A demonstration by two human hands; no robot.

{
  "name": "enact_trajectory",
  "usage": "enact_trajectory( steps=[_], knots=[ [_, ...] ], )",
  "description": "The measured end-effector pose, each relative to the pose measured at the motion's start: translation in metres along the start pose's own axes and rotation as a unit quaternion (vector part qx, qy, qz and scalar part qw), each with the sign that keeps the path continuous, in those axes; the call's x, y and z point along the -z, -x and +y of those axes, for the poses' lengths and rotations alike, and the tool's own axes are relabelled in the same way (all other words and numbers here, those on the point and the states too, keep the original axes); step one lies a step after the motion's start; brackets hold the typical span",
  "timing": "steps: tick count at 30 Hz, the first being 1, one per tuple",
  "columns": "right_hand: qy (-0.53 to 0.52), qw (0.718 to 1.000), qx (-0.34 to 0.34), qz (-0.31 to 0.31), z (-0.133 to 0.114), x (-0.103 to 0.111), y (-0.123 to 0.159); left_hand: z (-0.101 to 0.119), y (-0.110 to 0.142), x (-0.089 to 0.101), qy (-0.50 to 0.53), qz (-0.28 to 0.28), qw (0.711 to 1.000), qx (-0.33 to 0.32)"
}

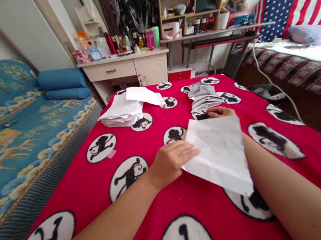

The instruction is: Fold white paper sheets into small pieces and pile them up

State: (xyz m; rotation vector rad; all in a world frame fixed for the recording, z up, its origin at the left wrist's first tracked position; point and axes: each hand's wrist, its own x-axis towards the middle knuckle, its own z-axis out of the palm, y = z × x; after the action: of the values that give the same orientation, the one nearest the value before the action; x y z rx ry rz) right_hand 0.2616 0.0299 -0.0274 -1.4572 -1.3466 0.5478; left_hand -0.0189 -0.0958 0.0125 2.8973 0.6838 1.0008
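A white sheet of paper is held tilted above the red cloth, its lower corner hanging toward me. My left hand pinches its left edge, fingers on top of the sheet. At the far right corner is my right hand, its fingers curled at the paper's top edge and partly hidden behind it. Just beyond the right hand lies a stack of folded greyish-white papers. Farther left rests a bigger pile of white papers, with one loose sheet askew on top.
The red cloth with monkey prints covers the table. A small clear scrap lies on its left side. A blue-covered sofa is at left, a cosmetics-laden dresser behind, and a white cable hangs at right.
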Motion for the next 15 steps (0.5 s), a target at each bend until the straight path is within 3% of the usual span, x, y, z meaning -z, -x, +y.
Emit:
enact_trajectory(
  steps=[4, 7, 10, 12, 15],
  knots=[
    [-0.022, 0.999, -0.013, 0.043, -0.007, -0.002, 0.005, -0.029, 0.011, 0.036, -0.136, 0.172, 0.973, 0.072],
    [-0.002, 1.0, 0.026, 0.013, -0.018, -0.004, 0.011, -0.048, 0.021, 0.049, -0.2, 0.218, 0.947, 0.126],
    [-0.005, 0.986, 0.141, -0.088, -0.033, -0.009, 0.02, -0.049, 0.025, 0.041, -0.19, 0.163, 0.961, 0.12],
    [0.022, 0.96, 0.224, -0.169, -0.043, -0.014, 0.028, -0.041, 0.023, 0.03, -0.154, 0.085, 0.981, 0.079],
    [0.094, 0.918, 0.296, -0.249, -0.052, -0.024, 0.039, -0.026, 0.017, 0.018, -0.1, 0.004, 0.995, 0.023]
  ],
)
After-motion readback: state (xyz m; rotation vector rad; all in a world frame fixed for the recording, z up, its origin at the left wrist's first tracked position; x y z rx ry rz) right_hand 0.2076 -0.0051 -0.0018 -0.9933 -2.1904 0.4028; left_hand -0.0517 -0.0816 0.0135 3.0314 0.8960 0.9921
